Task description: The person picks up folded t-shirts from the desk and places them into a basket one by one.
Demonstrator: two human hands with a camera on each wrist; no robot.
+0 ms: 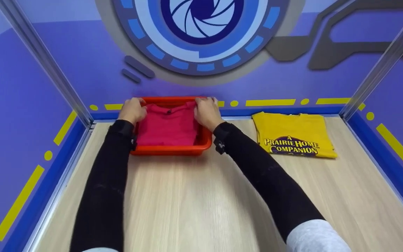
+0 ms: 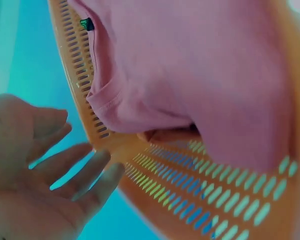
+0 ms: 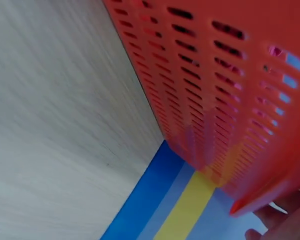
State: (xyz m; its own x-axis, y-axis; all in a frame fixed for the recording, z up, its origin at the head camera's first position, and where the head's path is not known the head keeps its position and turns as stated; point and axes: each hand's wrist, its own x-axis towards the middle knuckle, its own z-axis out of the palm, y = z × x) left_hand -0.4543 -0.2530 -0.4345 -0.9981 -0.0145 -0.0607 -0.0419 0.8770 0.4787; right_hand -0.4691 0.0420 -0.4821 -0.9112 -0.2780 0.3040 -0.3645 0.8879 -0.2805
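Observation:
A folded pinkish-red T-shirt (image 1: 168,127), its collar toward the wall, lies in a red slotted plastic basket (image 1: 168,151). At the basket's back left corner is my left hand (image 1: 132,111). The left wrist view shows that hand (image 2: 45,170) with fingers extended and spread, their tips at the basket rim. My right hand (image 1: 208,112) is at the back right corner, beside the shirt's shoulder. Only part of the right hand (image 3: 287,220) shows in the right wrist view, by the rim; whether it grips anything is hidden.
A folded yellow T-shirt (image 1: 292,134) with printed lettering lies to the right on the wooden table (image 1: 194,203). Behind the basket stands a purple patterned wall (image 1: 229,84). Side panels with metal corner posts (image 1: 47,59) flank the table.

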